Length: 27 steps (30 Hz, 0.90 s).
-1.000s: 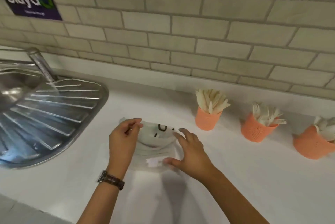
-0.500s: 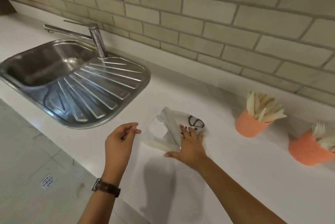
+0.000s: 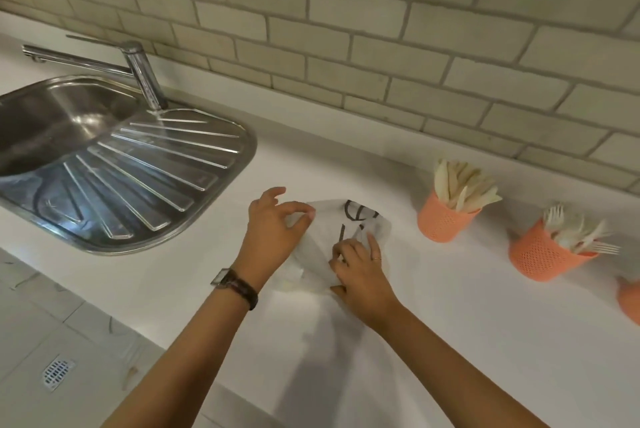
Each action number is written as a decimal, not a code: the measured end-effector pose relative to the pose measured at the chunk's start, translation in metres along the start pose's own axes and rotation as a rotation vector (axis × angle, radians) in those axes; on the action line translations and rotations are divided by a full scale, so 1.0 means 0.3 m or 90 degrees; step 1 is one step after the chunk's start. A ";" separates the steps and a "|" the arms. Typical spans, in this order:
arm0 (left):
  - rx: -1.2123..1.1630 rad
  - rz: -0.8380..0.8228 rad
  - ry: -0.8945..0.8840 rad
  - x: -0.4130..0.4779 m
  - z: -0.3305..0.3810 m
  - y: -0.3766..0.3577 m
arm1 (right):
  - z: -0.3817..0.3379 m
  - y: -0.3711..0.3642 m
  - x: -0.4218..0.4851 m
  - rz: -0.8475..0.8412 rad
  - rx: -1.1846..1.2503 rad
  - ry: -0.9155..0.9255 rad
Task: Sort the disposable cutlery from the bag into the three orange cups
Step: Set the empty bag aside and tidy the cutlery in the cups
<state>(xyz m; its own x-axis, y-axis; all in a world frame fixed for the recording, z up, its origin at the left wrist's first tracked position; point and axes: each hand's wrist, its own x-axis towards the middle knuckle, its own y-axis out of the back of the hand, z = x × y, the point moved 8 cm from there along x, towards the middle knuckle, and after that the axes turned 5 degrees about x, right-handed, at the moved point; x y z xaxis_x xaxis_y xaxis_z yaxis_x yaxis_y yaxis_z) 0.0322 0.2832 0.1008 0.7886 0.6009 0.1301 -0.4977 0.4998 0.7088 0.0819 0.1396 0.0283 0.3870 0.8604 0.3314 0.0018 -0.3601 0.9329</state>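
The white desk (image 3: 450, 323) is carrying a steel sink (image 3: 104, 164) at its left. A crumpled bag (image 3: 318, 254) is lying mid-desk. To the right, a knife cup (image 3: 443, 223), a fork cup (image 3: 540, 254) and a third cup (image 3: 630, 299) are standing in a row, apart.

Soft indoor light, glare on steel sink (image 3: 104, 150), arm shadows on counter (image 3: 485, 341), wide-angle edge bending, slight blur

Flat on the table (image 3: 485, 341): the bag (image 3: 349, 230). Left of the bag, sunk into the table, the sink (image 3: 242, 164), tap (image 3: 142, 77) at its rear. Right of the bag, in a row leading further right: nearest cup (image 3: 440, 223) with knives (image 3: 460, 185) inside, middle cup (image 3: 536, 254) with forks (image 3: 571, 233) inside, far cup (image 3: 631, 303) at the frame edge. Of the hands, right hand (image 3: 360, 275) on the bag, left hand (image 3: 273, 226) at the bag's left edge.
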 end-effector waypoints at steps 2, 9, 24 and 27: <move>0.104 -0.105 0.021 0.032 0.023 -0.060 | -0.036 0.036 -0.040 0.098 -0.047 0.073; 0.320 -0.242 -0.003 -0.023 -0.034 -0.131 | -0.047 0.022 -0.160 0.108 -0.123 0.121; 0.304 -0.182 -0.071 -0.172 -0.029 -0.074 | -0.012 0.195 -0.221 0.240 0.134 -0.083; 0.292 -0.194 -0.073 -0.164 -0.002 -0.073 | 0.102 0.212 -0.202 0.276 0.270 -0.354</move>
<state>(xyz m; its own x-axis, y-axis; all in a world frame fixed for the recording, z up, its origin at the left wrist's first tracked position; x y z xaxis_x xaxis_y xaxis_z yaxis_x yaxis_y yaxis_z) 0.0041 0.2429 0.0784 0.9193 0.3871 -0.0715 -0.0532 0.3022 0.9518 0.0869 0.0535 0.0633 0.8336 0.3492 0.4281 0.0518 -0.8209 0.5687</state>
